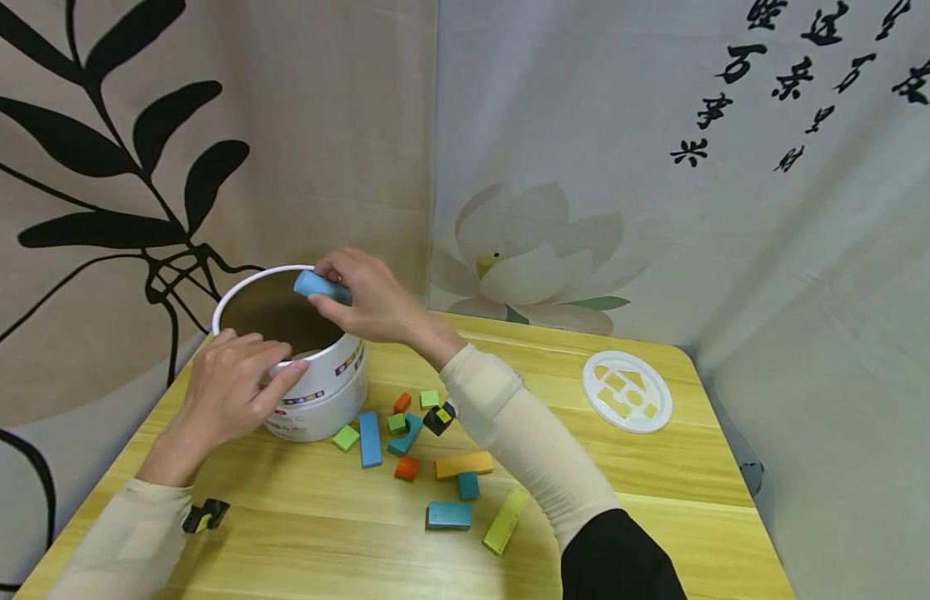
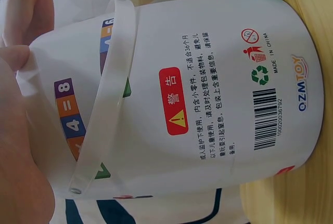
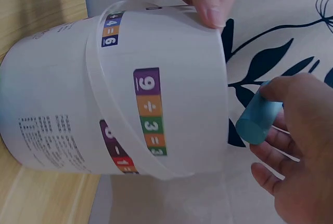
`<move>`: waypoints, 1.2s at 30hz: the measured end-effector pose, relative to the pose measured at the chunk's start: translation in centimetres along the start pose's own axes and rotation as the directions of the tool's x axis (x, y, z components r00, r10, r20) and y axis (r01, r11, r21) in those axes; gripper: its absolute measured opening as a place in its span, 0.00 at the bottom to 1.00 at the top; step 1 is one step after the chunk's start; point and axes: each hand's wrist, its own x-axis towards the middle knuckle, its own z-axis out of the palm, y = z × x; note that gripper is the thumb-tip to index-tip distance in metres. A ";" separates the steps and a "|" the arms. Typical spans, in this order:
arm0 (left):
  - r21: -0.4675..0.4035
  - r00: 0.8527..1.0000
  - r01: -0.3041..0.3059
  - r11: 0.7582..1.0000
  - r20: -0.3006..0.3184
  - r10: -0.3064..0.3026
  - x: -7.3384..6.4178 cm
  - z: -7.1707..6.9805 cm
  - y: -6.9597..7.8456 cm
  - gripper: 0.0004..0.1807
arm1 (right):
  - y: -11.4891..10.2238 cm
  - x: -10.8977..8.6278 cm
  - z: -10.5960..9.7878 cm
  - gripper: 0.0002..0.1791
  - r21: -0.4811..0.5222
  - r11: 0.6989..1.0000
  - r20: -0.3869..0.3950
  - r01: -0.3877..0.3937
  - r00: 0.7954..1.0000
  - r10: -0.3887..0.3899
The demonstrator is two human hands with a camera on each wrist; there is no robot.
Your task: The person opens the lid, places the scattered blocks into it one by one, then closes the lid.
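A white bucket with printed sums on its side stands at the table's back left. My left hand grips its near rim, fingers over the edge and thumb along the outside. Between the thumb and fingers of my right hand is a blue cylinder block, held above the bucket's right rim. In the right wrist view the cylinder is tilted, just beyond the rim. The bucket's handle hangs against its side in the left wrist view. Its bottom inside is hidden.
Several loose blocks lie right of the bucket, among them a long blue block, a yellow block, a lime block and a teal block. A white lid with shaped holes lies at the right. Fabric walls border the table.
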 end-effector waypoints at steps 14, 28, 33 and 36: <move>-0.009 1.000 0.003 1.000 0.007 -0.003 -0.2 0.3 0.0 0.34 | 0.0 1.0 2.0 0.21 -0.084 0.995 0.055 -0.048 0.997 0.053; -0.006 1.000 -0.007 1.000 -0.010 0.007 0.2 0.2 -0.1 0.38 | 1.1 -2.6 0.9 0.30 -0.053 0.998 0.110 -0.036 0.993 0.041; 0.002 1.000 -0.007 1.000 -0.012 0.007 0.1 0.1 0.0 0.42 | 1.8 -5.3 0.6 0.34 -0.085 0.995 0.127 -0.047 0.990 0.058; -0.001 1.000 0.002 1.000 -0.009 -0.002 0.0 0.1 0.1 0.41 | 2.2 -7.0 0.4 0.34 -0.087 0.996 0.123 -0.037 0.991 0.048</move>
